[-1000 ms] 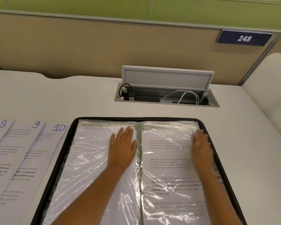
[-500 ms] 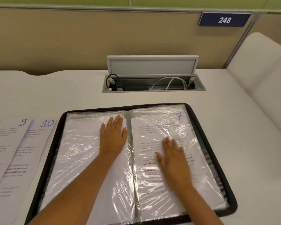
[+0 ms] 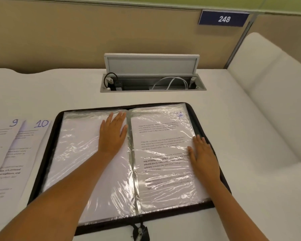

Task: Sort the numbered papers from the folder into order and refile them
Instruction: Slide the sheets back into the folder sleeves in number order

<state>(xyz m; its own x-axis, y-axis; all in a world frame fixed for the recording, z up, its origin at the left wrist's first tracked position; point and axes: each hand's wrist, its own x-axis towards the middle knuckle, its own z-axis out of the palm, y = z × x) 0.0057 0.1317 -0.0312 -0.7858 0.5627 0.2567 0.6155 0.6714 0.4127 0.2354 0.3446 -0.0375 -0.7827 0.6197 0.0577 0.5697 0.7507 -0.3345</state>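
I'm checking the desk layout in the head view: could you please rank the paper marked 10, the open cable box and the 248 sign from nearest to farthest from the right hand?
From the right hand, at the folder's right edge:
1. Open cable box, set in the desk beyond the folder.
2. 248 sign, up on the partition, back right.
3. Paper marked 10, across the folder on the far left.

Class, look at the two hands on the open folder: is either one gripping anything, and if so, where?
Nothing is gripped. The left hand lies flat on the folder's left sleeve by the spine; the right hand lies flat near the right page's outer edge.
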